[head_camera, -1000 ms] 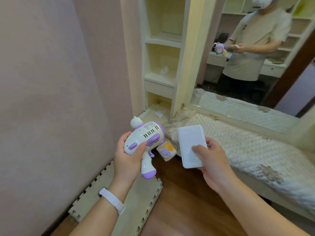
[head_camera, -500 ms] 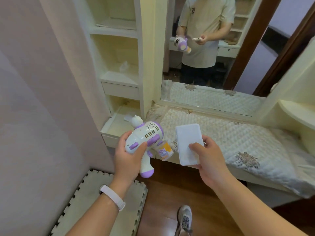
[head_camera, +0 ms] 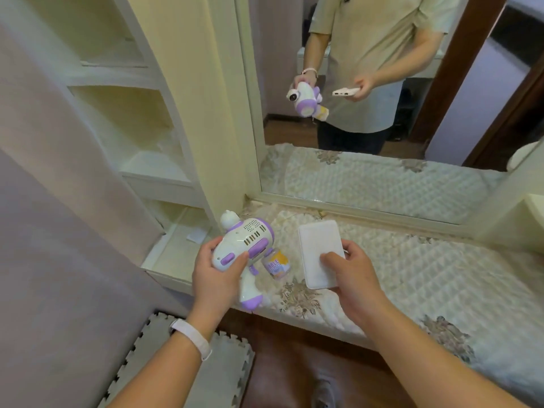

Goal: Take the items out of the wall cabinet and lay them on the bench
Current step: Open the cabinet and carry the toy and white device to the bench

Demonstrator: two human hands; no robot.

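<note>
Plastic toy [head_camera: 245, 245] (rounded), perhaps plastic slab [head_camera: 316, 245]

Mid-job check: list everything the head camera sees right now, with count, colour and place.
wall cabinet: 1, cream, open shelves, left of the mirror
mirror: 1, cream frame, centre back
quilted cover: 1, cream with floral patches, spread below the mirror
bubble toy: 1, white and purple, held above the cover's left end
bottle: 1, orange label, beneath the toy's front
flat pack: 1, white, held above the cover
paper scrap: 1, white, cabinet's lowest compartment
foam mat: 1, pale grey, on the wood floor, lower left
shoe: 1, grey, bottom edge
wristband: 1, white, left wrist
left hand: 1, grips the toy's body
right hand: 1, holds the pack, thumb on top
</note>
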